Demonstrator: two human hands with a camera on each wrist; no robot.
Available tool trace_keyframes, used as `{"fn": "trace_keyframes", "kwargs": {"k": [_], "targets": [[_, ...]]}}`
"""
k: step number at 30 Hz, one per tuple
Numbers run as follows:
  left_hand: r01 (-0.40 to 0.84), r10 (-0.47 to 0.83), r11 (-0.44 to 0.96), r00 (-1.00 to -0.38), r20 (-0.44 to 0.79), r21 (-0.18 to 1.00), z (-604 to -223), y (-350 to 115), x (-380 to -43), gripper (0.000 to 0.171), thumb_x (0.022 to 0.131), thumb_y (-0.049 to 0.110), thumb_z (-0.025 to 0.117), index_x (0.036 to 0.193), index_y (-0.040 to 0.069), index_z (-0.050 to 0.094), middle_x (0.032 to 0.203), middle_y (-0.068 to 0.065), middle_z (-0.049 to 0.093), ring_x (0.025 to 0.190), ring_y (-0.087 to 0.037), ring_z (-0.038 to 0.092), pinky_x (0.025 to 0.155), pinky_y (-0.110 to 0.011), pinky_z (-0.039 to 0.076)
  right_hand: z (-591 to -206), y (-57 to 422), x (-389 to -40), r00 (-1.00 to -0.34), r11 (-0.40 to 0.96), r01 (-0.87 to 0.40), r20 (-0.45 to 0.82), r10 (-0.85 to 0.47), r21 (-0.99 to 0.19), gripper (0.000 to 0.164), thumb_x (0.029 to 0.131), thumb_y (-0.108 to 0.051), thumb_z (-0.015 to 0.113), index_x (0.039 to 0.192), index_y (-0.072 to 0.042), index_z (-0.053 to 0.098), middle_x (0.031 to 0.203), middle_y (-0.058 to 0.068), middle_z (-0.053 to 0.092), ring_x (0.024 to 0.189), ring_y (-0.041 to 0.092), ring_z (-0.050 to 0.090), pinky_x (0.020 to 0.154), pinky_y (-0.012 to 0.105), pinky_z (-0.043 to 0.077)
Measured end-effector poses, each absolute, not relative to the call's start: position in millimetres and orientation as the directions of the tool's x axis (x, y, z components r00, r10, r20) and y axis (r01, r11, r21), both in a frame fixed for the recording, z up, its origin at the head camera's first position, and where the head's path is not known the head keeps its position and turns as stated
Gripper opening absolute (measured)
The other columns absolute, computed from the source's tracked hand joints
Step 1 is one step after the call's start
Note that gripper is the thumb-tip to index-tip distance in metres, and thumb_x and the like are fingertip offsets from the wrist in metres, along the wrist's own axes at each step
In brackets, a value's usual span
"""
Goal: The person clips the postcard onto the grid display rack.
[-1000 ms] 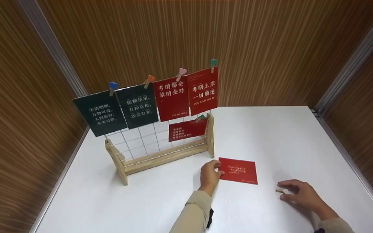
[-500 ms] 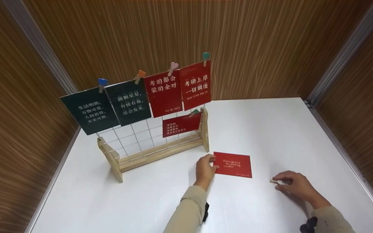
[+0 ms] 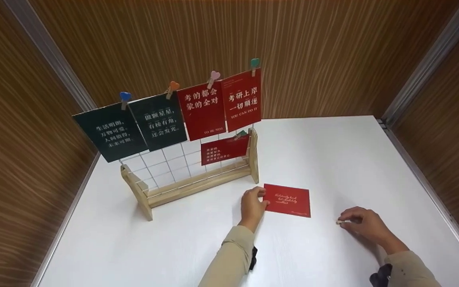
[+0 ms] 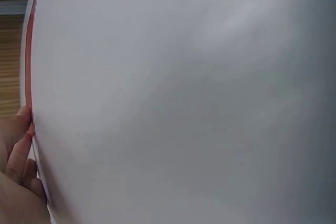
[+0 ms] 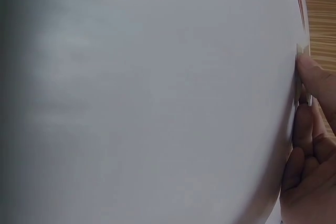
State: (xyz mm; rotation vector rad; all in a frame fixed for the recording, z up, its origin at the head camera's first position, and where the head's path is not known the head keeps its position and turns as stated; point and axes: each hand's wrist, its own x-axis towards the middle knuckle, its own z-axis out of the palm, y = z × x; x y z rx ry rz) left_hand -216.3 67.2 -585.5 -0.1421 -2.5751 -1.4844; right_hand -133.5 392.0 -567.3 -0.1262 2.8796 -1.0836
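Observation:
A red card (image 3: pixel 290 200) with white script lies on the white table in front of the rack's right end. At its left edge my left hand (image 3: pixel 252 205) pinches it between thumb and fingers. In the left wrist view the card is a thin red strip (image 4: pixel 29 66) at the left, reaching the fingertips. To the right of the card, just above the tabletop, my right hand (image 3: pixel 367 225) holds a small wooden clothespin (image 3: pixel 339 222) between thumb and fingers. The right wrist view shows that clothespin (image 5: pixel 299 74) side-on, partly hidden by the thumb.
A wire-grid rack with a wooden base (image 3: pixel 201 186) stands at the left. Two green cards (image 3: pixel 112 133) and two red cards (image 3: pixel 202 111) hang along its top from heart-topped clothespins. A smaller red card (image 3: pixel 225 149) hangs lower right. Wood-grain panels (image 3: pixel 313 59) enclose the table.
The head view has shifted slightly. The right hand's fingers have closed in on the clothespin and turned it a little. The left hand stays at the card's left edge.

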Motion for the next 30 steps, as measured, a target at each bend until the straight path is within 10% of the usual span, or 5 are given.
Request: {"fn": "trace_keyframes", "kwargs": {"k": [30], "targets": [[-0.121,-0.126,0.686,-0.991,-0.046,0.717,-563.5,56.8,-207.6,0.022,0.071,0.011,0.081,0.089,0.012,0.070,0.079,0.005,0.068,0.073,-0.015,0.063,0.062,-0.031,0.048,-569.2,387.4,-133.7,-0.996,0.742,0.000,-0.065,-0.058,-0.670,0.015,0.079,-0.017,0.077,0.093,-0.013,0.071,0.101,0.002,0.066,0.095,0.015,0.061,0.088,0.031,0.048]]}}
